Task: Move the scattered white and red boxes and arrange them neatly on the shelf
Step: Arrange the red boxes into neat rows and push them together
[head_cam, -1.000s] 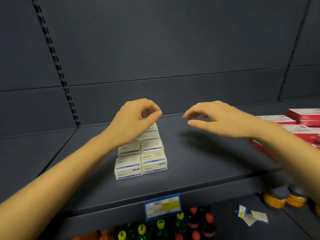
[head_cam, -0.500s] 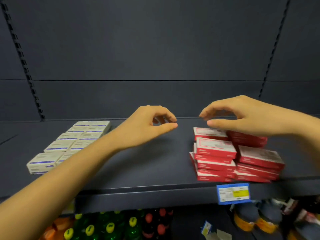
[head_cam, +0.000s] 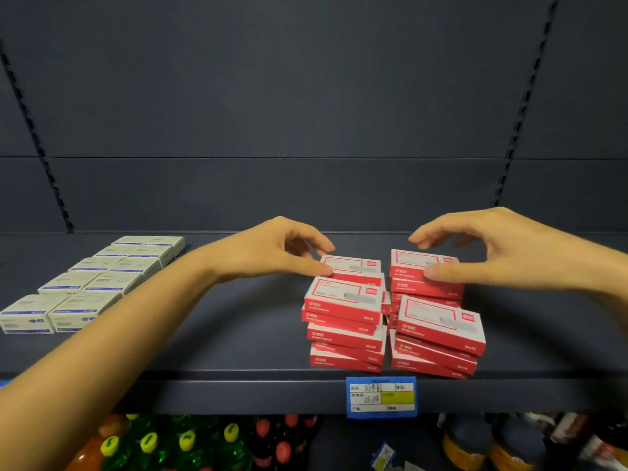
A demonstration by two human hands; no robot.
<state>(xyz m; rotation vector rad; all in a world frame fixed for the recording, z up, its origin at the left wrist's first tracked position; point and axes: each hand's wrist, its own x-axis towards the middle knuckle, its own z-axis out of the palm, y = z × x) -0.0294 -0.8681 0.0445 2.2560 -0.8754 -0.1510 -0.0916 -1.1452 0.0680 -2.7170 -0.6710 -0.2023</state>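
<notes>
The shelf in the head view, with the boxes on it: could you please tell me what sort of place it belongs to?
Most likely a shop aisle. A blue and yellow price label is clipped to the edge of the dark shelf, stacks of identical red boxes sit above it, and capped drink bottles fill the shelf below.

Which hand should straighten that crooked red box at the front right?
Probably the right hand. It hovers over the right red stack, directly behind the crooked front box. The left hand touches the left stack's back box, farther away.
</notes>
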